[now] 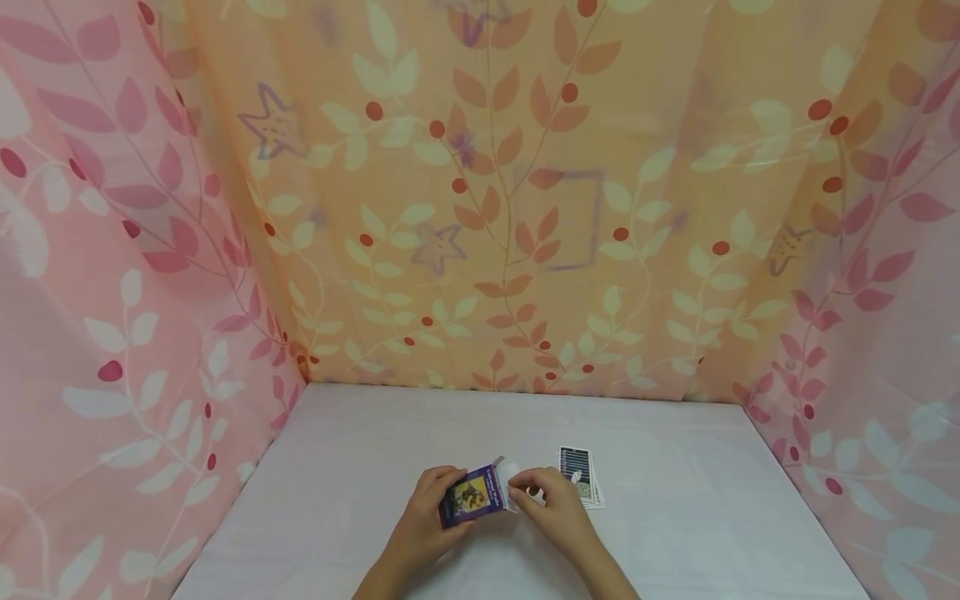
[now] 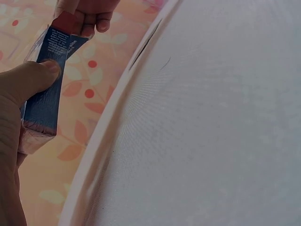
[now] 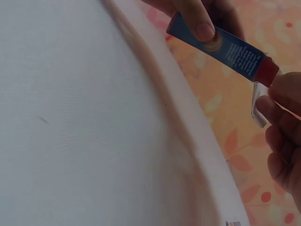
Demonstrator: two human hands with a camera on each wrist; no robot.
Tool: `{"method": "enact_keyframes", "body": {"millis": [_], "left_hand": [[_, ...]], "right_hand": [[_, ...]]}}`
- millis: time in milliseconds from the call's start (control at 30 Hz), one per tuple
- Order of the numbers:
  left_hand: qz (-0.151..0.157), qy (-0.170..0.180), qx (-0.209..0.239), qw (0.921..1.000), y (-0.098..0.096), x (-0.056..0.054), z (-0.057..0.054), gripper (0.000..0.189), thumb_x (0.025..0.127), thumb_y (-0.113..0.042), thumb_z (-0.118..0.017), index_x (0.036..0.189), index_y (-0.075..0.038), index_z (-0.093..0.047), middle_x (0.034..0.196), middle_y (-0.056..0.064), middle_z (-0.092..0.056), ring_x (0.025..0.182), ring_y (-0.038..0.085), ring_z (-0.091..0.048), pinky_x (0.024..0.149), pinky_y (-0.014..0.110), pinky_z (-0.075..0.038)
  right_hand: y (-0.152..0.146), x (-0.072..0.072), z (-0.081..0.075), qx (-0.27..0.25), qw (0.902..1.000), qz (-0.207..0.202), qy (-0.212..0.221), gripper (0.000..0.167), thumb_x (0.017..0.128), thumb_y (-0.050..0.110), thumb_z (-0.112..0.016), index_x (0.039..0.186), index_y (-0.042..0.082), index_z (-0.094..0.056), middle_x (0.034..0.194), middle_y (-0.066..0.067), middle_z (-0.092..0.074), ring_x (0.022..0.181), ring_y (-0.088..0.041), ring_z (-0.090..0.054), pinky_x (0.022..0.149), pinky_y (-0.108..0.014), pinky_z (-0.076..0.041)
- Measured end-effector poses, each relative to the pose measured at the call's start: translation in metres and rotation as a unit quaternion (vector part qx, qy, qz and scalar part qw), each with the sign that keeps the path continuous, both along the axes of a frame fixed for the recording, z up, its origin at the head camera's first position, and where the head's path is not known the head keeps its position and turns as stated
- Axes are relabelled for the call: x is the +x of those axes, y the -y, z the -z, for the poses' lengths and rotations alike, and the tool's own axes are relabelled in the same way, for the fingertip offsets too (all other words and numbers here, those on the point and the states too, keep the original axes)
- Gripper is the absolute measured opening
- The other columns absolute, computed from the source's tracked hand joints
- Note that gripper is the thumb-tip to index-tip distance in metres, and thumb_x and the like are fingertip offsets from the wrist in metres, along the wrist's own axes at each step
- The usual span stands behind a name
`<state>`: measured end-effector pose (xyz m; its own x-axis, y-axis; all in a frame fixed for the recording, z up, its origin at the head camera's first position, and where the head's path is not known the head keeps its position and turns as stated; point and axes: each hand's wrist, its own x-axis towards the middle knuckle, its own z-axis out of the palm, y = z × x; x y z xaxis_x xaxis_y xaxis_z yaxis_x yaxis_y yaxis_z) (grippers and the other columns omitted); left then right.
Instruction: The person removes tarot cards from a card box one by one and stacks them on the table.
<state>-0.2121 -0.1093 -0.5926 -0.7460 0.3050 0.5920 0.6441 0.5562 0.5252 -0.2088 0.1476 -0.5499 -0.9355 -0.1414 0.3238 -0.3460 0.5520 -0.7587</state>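
My left hand (image 1: 422,518) grips a small purple-blue card box (image 1: 468,497) with a yellow picture on its front, held tilted over the white table. In the left wrist view the thumb (image 2: 42,77) presses along the narrow printed side of the box (image 2: 44,103). At its far end a pale flap (image 1: 510,473) stands out, and my right hand (image 1: 561,510) pinches that end between thumb and fingertips. The right wrist view has the fingers (image 3: 282,117) curled at the red end tab (image 3: 267,71). What lies inside the box is hidden.
Just beyond my right hand, a few overlapping picture cards (image 1: 576,477) with white borders lie on the white tabletop (image 1: 360,450). Patterned curtains (image 1: 525,292) with leaves and red dots enclose the table at the back and both sides.
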Motion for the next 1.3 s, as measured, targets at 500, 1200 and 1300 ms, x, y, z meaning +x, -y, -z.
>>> {"method": "enact_keyframes", "body": {"millis": [500,1200,1300], "left_hand": [[0.003,0.000,-0.002,1.0000,0.000,0.001,-0.001,0.081,0.070,-0.027,-0.096,0.141,-0.017,-0.058,0.136,-0.008,-0.052,0.124,0.010,-0.052,0.108,0.021,-0.045],[0.010,0.006,-0.010,0.9999,0.000,0.001,-0.001,0.079,0.073,-0.029,-0.094,0.142,-0.020,-0.057,0.137,-0.010,-0.052,0.126,0.008,-0.050,0.107,0.025,-0.046],[0.008,0.018,-0.010,0.9998,0.000,0.001,-0.002,0.079,0.073,-0.028,-0.094,0.142,-0.020,-0.057,0.137,-0.011,-0.051,0.126,0.007,-0.049,0.107,0.027,-0.047]], "right_hand": [[0.005,0.000,0.005,-0.003,0.9999,-0.012,0.006,0.009,0.091,0.034,-0.077,0.098,0.029,-0.077,0.089,0.019,-0.069,0.082,-0.004,-0.057,0.069,-0.022,-0.046],[0.011,0.001,0.012,-0.030,0.9994,0.011,0.011,0.012,0.085,0.028,-0.083,0.094,0.025,-0.076,0.085,0.016,-0.068,0.079,-0.009,-0.058,0.068,-0.023,-0.047],[0.011,0.001,0.011,-0.030,0.9993,0.010,0.021,0.012,0.085,0.028,-0.083,0.094,0.025,-0.076,0.084,0.016,-0.068,0.079,-0.009,-0.057,0.069,-0.023,-0.046]]}}
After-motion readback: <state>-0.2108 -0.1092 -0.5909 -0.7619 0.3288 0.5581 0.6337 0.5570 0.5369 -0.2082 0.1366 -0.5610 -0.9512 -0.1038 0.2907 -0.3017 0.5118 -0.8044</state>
